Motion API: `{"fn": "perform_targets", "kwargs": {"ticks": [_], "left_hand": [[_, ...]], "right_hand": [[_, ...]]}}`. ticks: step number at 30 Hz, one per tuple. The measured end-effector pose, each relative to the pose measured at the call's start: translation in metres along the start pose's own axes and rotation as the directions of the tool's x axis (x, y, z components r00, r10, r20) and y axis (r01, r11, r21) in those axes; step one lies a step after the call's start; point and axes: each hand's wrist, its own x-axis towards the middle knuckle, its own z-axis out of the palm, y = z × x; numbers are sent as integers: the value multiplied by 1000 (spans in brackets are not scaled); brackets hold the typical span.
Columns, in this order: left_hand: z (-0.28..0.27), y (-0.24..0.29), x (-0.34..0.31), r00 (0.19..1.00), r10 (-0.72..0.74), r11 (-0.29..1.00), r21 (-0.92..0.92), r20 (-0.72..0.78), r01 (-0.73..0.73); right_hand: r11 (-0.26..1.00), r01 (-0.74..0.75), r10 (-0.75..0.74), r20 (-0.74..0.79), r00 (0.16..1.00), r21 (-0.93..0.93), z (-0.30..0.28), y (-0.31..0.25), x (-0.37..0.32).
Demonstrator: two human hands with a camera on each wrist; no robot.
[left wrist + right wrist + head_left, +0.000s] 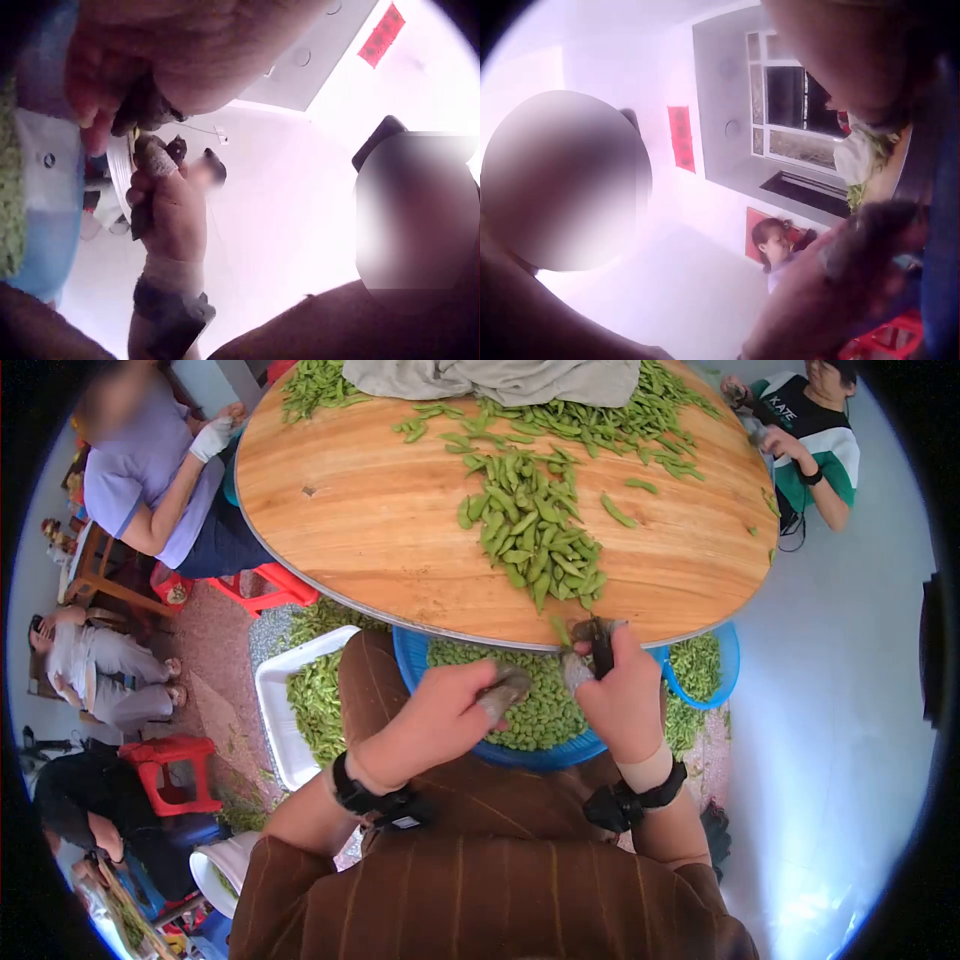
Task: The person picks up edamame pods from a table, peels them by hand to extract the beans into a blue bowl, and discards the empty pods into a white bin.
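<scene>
My left hand hovers over a blue basin of shelled green soybeans, its fingers bent in and their tips wrapped in grey. Whether anything lies between its fingertips I cannot tell. At the table edge my right hand grips a black-handled tool, its working end hidden. Beside its wrapped thumb is a green soybean pod. A heap of pods spreads on the round wooden table just ahead. In the left wrist view the right hand shows beyond the left fingers.
A white tub of pods stands to the left, and a blue basket to the right. Grey cloth covers more pods at the back. One person sits left of the table, another at right. Red stools stand left.
</scene>
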Motion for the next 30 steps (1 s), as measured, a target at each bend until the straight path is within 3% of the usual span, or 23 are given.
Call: {"fn": "perform_targets", "kwargs": {"ticks": [1, 3, 5, 6, 8, 10, 11, 13, 19, 20, 21, 22, 23, 25, 26, 27, 28, 30], "left_hand": [[8, 7, 9, 1000, 4, 1000, -5, 4, -4], [20, 20, 21, 970, -216, 848, -470, 112, 243], [24, 18, 25, 970, -171, 830, -505, 172, 236], [26, 18, 25, 977, -171, 872, -442, 126, 210], [28, 14, 22, 982, -171, 909, -371, 84, 191], [28, 4, 18, 999, -32, 983, -182, 2, 32], [28, 4, 16, 999, -35, 983, -178, 2, 35], [25, 9, 13, 991, 121, 989, -76, -64, -125], [21, 12, 10, 994, 103, 995, -8, -31, -103], [21, 7, 10, 995, 101, 995, -6, -26, -101], [21, 0, 11, 980, 196, 963, 198, -39, -184], [22, -4, 11, 956, 291, 883, 394, -31, -256], [23, -5, 11, 956, 292, 881, 394, -22, -260], [24, -1, 10, 929, 369, 766, 572, -17, -294], [21, 2, 10, 929, 370, 764, 572, -9, -299], [16, 7, 10, 997, 31, 999, 11, 66, -31], [13, 9, 10, 925, -217, 795, -492, 314, 353], [16, 0, 13, 916, -204, 754, -541, 346, 372]], "right_hand": [[997, -29, 27, 27, 999, 74, -3, -3, -6], [988, -65, 57, 53, 997, 143, -4, -2, -18], [972, 36, -56, 78, 995, 232, 1, 5, -28], [970, -27, -17, 180, 984, 242, -8, 0, -28], [965, 3, -49, 169, 984, 262, -7, 8, -32], [958, 37, -87, 163, 983, 285, -8, 14, -33], [954, 21, -95, 236, 967, 300, -11, 17, -33], [948, 7, -109, 305, 946, 318, -11, 18, -30], [930, 105, -203, 253, 946, 351, -7, 19, -28], [924, -16, -134, 362, 922, 381, -11, 19, -27], [907, -139, -70, 468, 881, 397, -13, 19, -26], [906, -143, -65, 464, 884, 398, -12, 21, -26], [868, -170, -81, 471, 878, 466, -9, 25, -27], [824, -200, -92, 473, 876, 531, -10, 29, -27], [659, -425, -52, 601, 797, 621, -15, 31, -26], [446, -627, -54, 718, 694, 639, -18, 31, -26], [442, -627, -52, 717, 695, 641, -23, 30, -25], [245, -787, -35, 817, 576, 565, -30, 26, -25]]}}
